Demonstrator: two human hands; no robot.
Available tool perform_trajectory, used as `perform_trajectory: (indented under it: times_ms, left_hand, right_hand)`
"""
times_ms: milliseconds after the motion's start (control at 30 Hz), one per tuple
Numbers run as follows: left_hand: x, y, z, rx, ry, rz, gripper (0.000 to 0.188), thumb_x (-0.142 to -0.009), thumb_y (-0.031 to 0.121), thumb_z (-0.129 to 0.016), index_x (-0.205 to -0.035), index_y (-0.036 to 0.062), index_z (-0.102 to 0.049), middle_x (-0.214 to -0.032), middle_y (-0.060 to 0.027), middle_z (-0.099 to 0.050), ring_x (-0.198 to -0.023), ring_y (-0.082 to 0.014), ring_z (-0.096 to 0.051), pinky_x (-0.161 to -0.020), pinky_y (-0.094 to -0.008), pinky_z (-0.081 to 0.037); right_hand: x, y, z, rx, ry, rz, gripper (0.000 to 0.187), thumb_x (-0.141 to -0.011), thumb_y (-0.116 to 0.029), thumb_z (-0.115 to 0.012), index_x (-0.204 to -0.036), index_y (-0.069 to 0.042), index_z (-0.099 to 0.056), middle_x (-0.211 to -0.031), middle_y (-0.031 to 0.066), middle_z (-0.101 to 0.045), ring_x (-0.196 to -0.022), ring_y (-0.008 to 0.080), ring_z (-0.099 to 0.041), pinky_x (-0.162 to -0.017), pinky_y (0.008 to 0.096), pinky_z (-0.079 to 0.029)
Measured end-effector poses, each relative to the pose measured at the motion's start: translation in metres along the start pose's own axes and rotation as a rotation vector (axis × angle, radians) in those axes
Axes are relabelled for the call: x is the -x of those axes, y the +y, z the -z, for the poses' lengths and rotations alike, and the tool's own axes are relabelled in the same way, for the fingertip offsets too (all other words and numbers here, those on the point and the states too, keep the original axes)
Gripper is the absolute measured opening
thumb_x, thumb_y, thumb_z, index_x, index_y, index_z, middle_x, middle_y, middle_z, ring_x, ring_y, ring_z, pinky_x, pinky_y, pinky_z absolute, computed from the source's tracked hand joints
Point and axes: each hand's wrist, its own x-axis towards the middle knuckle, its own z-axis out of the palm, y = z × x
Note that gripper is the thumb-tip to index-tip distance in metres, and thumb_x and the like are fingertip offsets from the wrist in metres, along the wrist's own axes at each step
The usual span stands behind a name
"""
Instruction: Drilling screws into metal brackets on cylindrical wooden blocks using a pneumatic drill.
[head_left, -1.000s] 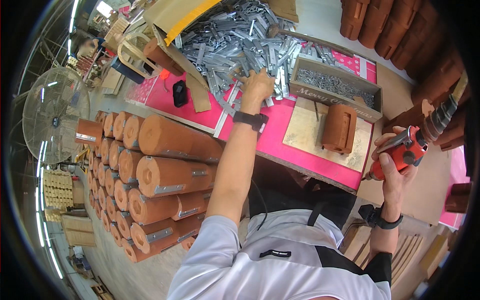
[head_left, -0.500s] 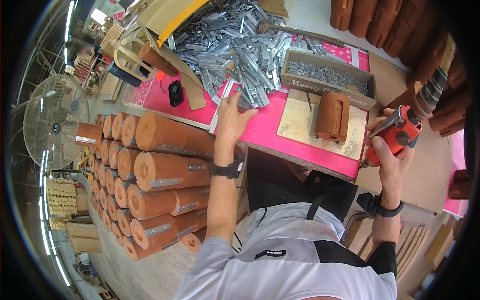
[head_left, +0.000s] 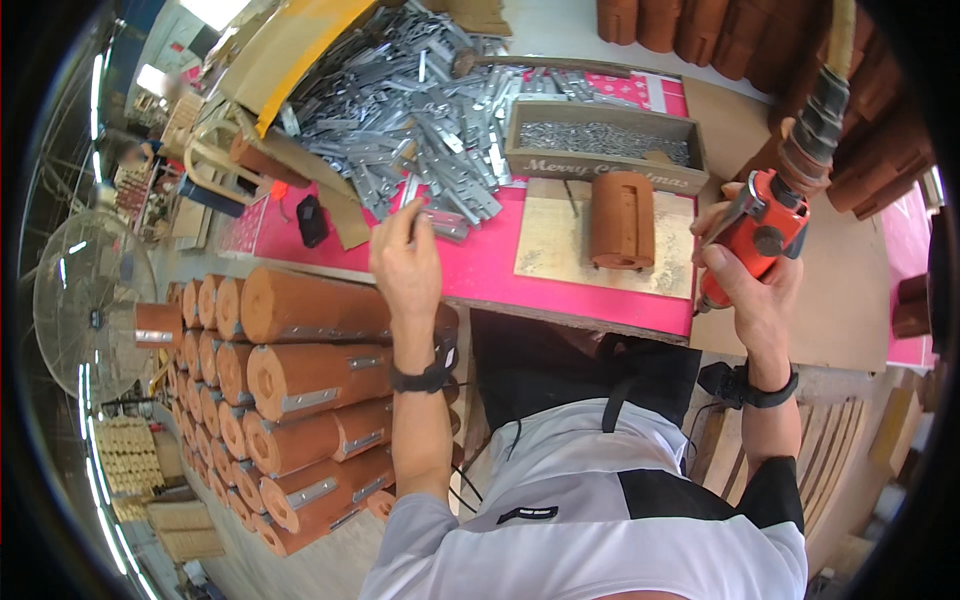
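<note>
My left hand (head_left: 408, 262) is at the near edge of a heap of flat silver metal strips (head_left: 440, 130). Its fingers are drawn together, and a thin strip shows just beyond the fingertips; whether they grip it I cannot tell. Beside the thumb lies another metal piece (head_left: 447, 226). My right hand (head_left: 765, 290) is wrapped around a red power tool (head_left: 765, 228) with a black fitting and a pale hose (head_left: 842, 35) at its upper end. Between my hands a short reddish-brown cylinder (head_left: 622, 222), grooved along its top, rests on a light board (head_left: 540, 245).
A wooden box (head_left: 610, 172) of small metal fasteners stands behind the board. On my left are stacked brown cylinders (head_left: 315, 380) with metal strips on them. More cylinders (head_left: 700, 30) line the back right. A torn cardboard box (head_left: 240, 85) borders the heap; a fan (head_left: 95, 300) stands far left.
My left hand's spread fingers have drawn together at the heap's edge. The whole view has shifted, so the table appears further left. The red tool stays in my right hand.
</note>
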Motion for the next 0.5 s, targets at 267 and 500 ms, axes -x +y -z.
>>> perform_trajectory:
  times_ms: [267,500]
  left_hand:
    - [-0.021,0.094,-0.055,0.960,-0.754,0.255,0.013,-0.092,0.009,-0.062,-0.101,-0.0004,-0.060,-0.088,-0.0071,-0.067,-0.076,-0.0112,-0.062,-0.068,-0.0257,-0.050]
    - [-0.017,0.108,-0.096,0.469,-0.711,-0.098,0.033,-0.079,0.020,-0.074,-0.106,0.0019,-0.066,-0.125,-0.0151,-0.056,-0.098,-0.0253,-0.062,-0.083,-0.0366,-0.050]
  right_hand:
    - [-0.006,-0.002,-0.003,0.078,-0.004,0.016,0.030,-0.081,-0.006,-0.075,-0.106,-0.001,-0.061,-0.087,0.0010,-0.063,-0.072,0.0064,-0.056,-0.064,0.0226,-0.048]
    - [0.001,-0.008,0.004,0.141,0.011,0.035,0.030,-0.080,-0.009,-0.076,-0.104,-0.001,-0.061,-0.087,0.0009,-0.064,-0.074,0.0082,-0.057,-0.069,0.0243,-0.050]
